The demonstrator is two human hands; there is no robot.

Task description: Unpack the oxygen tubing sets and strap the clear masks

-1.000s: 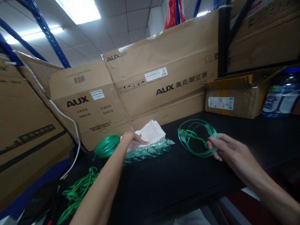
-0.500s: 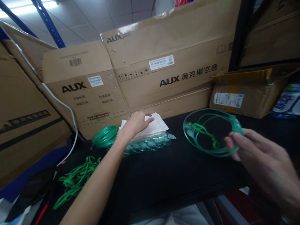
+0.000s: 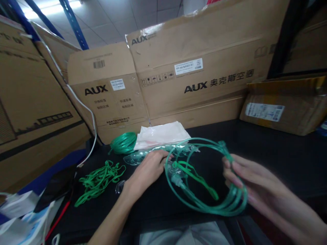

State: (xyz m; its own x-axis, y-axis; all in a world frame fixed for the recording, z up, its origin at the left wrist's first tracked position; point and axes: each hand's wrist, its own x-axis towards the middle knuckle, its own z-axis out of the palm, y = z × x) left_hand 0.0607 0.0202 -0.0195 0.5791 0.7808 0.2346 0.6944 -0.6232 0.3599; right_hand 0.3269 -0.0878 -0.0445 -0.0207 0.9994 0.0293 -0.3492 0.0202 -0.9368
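My right hand (image 3: 245, 173) grips a loose coil of clear green tubing (image 3: 219, 209), held up over the black table. From the coil hangs a clear oxygen mask (image 3: 173, 170) with a green elastic strap (image 3: 196, 177). My left hand (image 3: 153, 165) is at the mask's left edge, its fingers curled in against it; their tips are partly hidden. Just behind that hand lies a row of nested clear masks (image 3: 138, 157). White plastic bags (image 3: 162, 134) are stacked behind the row, and a green tubing coil (image 3: 124, 143) sits to their left.
Green elastic straps (image 3: 99, 180) lie tangled on the left of the black table (image 3: 143, 211), near a small clear piece (image 3: 120, 186). Large cardboard (image 3: 163, 92) stands along the back. A cardboard box (image 3: 281, 109) sits at back right. White adapters (image 3: 19, 204) and cables are at lower left.
My left hand has come back from above the white bags to the mask's edge. My right hand has brought the coil with its mask leftward and closer. The view has turned slightly left.
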